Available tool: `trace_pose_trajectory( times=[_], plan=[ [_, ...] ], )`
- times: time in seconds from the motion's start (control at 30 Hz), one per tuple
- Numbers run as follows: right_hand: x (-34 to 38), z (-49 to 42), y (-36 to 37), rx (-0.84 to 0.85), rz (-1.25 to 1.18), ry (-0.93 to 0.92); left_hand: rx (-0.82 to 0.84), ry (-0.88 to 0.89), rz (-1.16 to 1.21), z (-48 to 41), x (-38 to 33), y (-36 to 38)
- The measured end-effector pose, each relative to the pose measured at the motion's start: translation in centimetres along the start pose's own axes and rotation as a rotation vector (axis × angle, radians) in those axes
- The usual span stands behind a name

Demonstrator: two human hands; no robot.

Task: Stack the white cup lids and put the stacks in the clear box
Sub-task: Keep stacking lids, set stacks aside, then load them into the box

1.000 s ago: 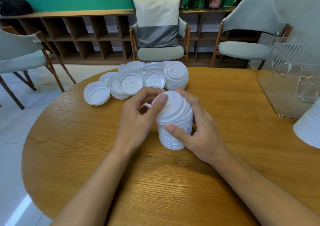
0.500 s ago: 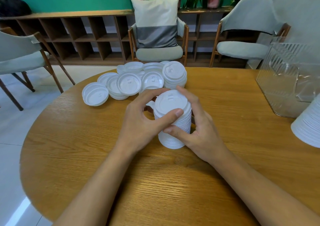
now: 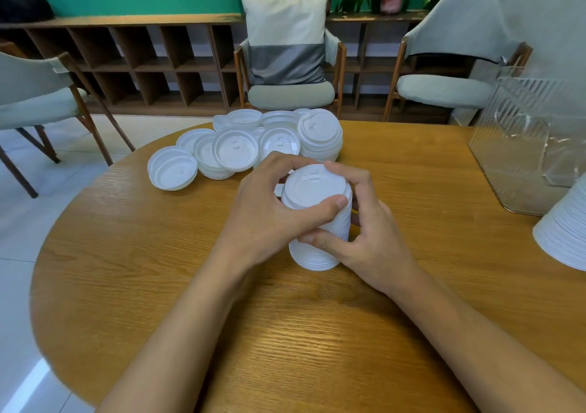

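Here, lid stack (image 3: 317, 187) upright, tops up, left hand (image 3: 263, 216) and right hand (image 3: 374, 241) gripping it

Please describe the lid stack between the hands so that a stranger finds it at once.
On the round wooden table, in front of the loose lids, a tall stack of white lids stands upright. The left hand and the right hand grip it; the stack behind it is shorter.

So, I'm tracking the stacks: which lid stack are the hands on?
The tall central stack, gripped by left hand and right hand; the lid heap behind and the right-edge stack lie untouched.
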State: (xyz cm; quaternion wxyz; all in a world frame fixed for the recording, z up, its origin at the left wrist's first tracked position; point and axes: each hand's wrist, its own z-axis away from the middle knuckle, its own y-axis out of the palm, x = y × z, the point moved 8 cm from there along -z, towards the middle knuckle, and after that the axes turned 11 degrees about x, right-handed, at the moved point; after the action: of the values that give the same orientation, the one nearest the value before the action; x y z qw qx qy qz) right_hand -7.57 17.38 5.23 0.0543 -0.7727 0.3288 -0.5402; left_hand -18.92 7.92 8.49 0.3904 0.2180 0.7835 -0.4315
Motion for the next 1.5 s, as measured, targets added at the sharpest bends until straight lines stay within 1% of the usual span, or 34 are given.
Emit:
trace_pose_trajectory(
  times=[0.13, 0.27, 0.47, 0.53, 0.57, 0.63, 0.7, 0.73, 0.8, 0.87, 0.93, 1.03, 1.13, 1.33, 1.43, 1.5],
  plan=[
    [-0.2, 0.1, -0.1, -0.01, -0.011, 0.013, 0.033, -0.018, -0.038, -0.2, 0.0, 0.2],
    [-0.4, 0.1, -0.1, -0.006, -0.011, 0.018, 0.086, -0.053, 0.034, -0.1, 0.7, 0.8],
    [-0.2, 0.2, 0.2, 0.004, 0.058, 0.029, 0.089, -0.015, 0.097, 0.5, 1.3, 1.3],
    [-0.3, 0.3, 0.2, -0.012, 0.073, 0.028, 0.1, 0.028, 0.097, 0.7, 1.8, 1.2],
    [-0.4, 0.4, 0.1, -0.025, 0.088, 0.029, 0.084, 0.052, 0.099, 0.7, 2.1, 1.1],
    [-0.5, 0.4, -0.3, -0.064, 0.107, 0.025, -0.041, 0.038, 0.086, 0.8, 3.3, -0.1],
    [-0.7, 0.5, -1.0, -0.111, 0.118, 0.027, -0.199, -0.003, -0.028, 0.9, 4.8, -1.5],
    [-0.8, 0.5, -1.3, -0.132, 0.126, 0.031, -0.232, -0.006, -0.132, 0.8, 5.4, -1.8],
    [-0.9, 0.5, -1.7, -0.16, 0.137, 0.032, -0.174, 0.004, -0.348, 0.2, 6.3, -1.2],
    [-1.1, 0.5, -1.8, -0.166, 0.135, 0.037, -0.087, -0.012, -0.479, -0.3, 7.0, -0.5],
    [-1.1, 0.5, -1.7, -0.16, 0.132, 0.04, -0.07, -0.036, -0.56, -0.5, 7.0, -0.2],
    [-1.3, 0.6, -1.7, -0.157, 0.13, 0.052, -0.087, -0.021, -0.612, -0.4, 6.6, -0.1],
    [-1.4, 0.6, -1.7, -0.153, 0.131, 0.062, -0.105, -0.008, -0.591, -0.4, 6.7, -0.4],
    [-1.4, 0.5, -1.7, -0.146, 0.123, 0.071, -0.156, -0.015, -0.468, -0.3, 6.4, -1.0],
    [-1.3, 0.5, -1.6, -0.146, 0.111, 0.069, -0.225, -0.034, -0.344, -0.1, 6.3, -1.9],
    [-1.2, 0.5, -1.6, -0.154, 0.102, 0.062, -0.288, 0.006, -0.286, 0.2, 5.4, -2.5]
  ],
)
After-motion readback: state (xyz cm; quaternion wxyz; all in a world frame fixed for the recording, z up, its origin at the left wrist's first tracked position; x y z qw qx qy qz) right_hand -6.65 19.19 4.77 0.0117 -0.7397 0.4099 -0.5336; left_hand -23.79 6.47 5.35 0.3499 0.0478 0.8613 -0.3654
